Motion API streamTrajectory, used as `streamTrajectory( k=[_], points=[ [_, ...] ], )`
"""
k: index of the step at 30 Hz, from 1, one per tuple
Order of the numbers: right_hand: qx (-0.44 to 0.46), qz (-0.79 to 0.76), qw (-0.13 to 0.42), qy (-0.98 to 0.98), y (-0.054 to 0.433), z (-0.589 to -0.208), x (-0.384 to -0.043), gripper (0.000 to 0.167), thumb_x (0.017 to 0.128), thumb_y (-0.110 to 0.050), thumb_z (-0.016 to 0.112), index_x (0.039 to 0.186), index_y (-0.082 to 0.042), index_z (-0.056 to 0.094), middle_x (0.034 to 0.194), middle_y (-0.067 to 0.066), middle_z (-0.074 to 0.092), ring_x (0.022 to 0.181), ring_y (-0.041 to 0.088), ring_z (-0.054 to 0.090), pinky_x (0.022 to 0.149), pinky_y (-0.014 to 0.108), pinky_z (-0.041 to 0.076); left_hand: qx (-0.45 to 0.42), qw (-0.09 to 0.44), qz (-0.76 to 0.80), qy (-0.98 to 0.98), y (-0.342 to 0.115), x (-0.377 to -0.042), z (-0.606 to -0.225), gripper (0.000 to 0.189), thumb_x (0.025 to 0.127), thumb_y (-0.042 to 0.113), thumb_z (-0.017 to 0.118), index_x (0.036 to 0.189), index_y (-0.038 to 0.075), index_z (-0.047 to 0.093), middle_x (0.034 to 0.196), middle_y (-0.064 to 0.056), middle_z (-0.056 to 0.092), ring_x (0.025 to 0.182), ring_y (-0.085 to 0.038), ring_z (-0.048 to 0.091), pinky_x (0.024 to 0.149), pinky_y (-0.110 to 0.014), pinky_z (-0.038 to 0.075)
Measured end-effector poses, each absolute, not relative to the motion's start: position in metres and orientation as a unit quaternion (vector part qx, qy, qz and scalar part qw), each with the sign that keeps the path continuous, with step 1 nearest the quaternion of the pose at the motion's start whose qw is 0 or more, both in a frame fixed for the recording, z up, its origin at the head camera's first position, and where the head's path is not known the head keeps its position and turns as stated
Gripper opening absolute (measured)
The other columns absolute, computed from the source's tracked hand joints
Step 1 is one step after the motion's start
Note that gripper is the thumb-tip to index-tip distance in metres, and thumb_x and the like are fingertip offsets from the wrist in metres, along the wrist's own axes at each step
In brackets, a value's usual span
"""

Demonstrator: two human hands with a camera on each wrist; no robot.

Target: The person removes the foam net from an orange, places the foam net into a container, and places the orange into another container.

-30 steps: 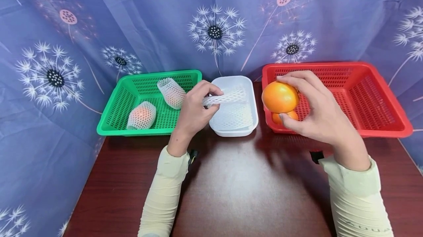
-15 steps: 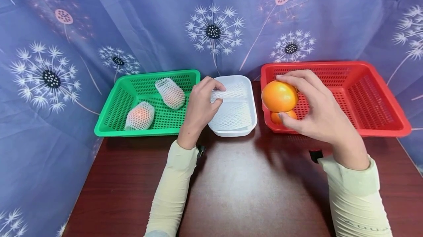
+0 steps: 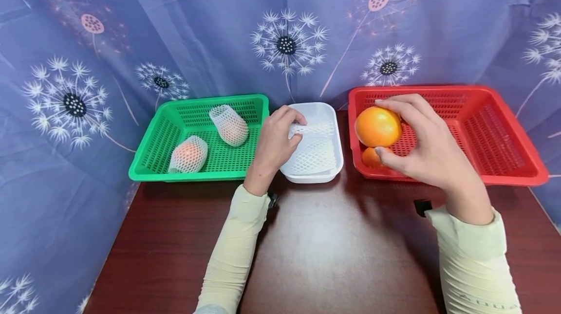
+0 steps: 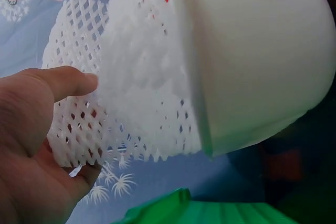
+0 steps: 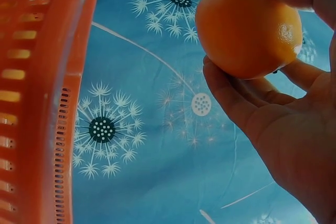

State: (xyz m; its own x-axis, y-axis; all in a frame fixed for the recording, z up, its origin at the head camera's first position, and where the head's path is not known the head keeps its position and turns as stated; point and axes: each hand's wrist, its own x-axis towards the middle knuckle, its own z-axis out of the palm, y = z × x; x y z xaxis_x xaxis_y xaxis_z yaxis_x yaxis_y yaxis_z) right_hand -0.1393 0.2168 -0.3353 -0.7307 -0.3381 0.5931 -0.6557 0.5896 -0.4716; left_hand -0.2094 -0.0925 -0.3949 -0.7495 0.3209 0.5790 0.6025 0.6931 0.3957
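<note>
My right hand (image 3: 427,143) grips an orange (image 3: 378,127) between thumb and fingers, raised over the left end of the red basket (image 3: 517,177). In the right wrist view the orange (image 5: 247,27) sits at the fingertips. My left hand (image 3: 276,138) pinches a white foam net sleeve (image 3: 317,128) above the white tray (image 3: 313,177). In the left wrist view the thumb lies on the outside of the net (image 4: 79,124), with the other fingers partly hidden behind it. More foam netting (image 3: 311,158) lies in the tray.
A green basket (image 3: 193,176) at the left holds two net-wrapped fruits, one nearer (image 3: 189,154) and one farther (image 3: 232,126). Another orange (image 3: 371,158) lies in the red basket under the held one. A patterned curtain (image 3: 219,27) hangs right behind the containers.
My left hand has moved right, and the foam net sleeve it pinches has come lower over the tray. The right hand keeps hold of the orange nearly in place.
</note>
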Motion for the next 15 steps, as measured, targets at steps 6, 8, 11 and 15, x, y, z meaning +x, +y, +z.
streamTrajectory(
  k=[6, 8, 11, 15],
  points=[
    [0.294, 0.346, 0.211, -0.866, 0.218, -0.336, -0.139, 0.08, 0.067, -0.005, 0.087, 0.143, -0.012, 0.065, 0.137, 0.006, 0.061, 0.122, 0.018, 0.055, 0.1, 0.014, 0.038, -0.252, 0.247, -0.255, -0.9, -0.085, -0.215, -0.401, 0.024, 0.084, -0.006, 0.078, 0.1, 0.012, 0.072, 0.103, -0.004, 0.067, 0.101, -0.024, 0.065, 0.084, -0.041, 0.049],
    [0.295, 0.343, 0.208, -0.867, 0.218, -0.336, -0.138, 0.08, 0.067, -0.005, 0.087, 0.143, -0.012, 0.065, 0.137, 0.005, 0.06, 0.122, 0.017, 0.055, 0.1, 0.013, 0.038, -0.249, 0.254, -0.245, -0.902, -0.083, -0.217, -0.403, 0.025, 0.084, -0.006, 0.077, 0.099, 0.013, 0.071, 0.103, -0.003, 0.065, 0.102, -0.025, 0.064, 0.085, -0.042, 0.049],
    [0.298, 0.344, 0.211, -0.865, 0.219, -0.337, -0.138, 0.08, 0.066, -0.004, 0.088, 0.142, -0.012, 0.066, 0.135, 0.005, 0.061, 0.12, 0.017, 0.056, 0.1, 0.013, 0.039, -0.242, 0.268, -0.239, -0.901, -0.081, -0.22, -0.405, 0.025, 0.084, -0.007, 0.076, 0.098, 0.013, 0.07, 0.103, -0.003, 0.065, 0.103, -0.026, 0.063, 0.09, -0.044, 0.049],
    [0.301, 0.341, 0.213, -0.865, 0.22, -0.339, -0.138, 0.079, 0.066, -0.004, 0.087, 0.141, -0.012, 0.066, 0.134, 0.006, 0.062, 0.119, 0.017, 0.057, 0.1, 0.012, 0.039, -0.232, 0.267, -0.222, -0.909, -0.079, -0.223, -0.41, 0.024, 0.085, -0.005, 0.076, 0.098, 0.015, 0.07, 0.104, -0.002, 0.067, 0.104, -0.025, 0.065, 0.093, -0.045, 0.049]
  ],
)
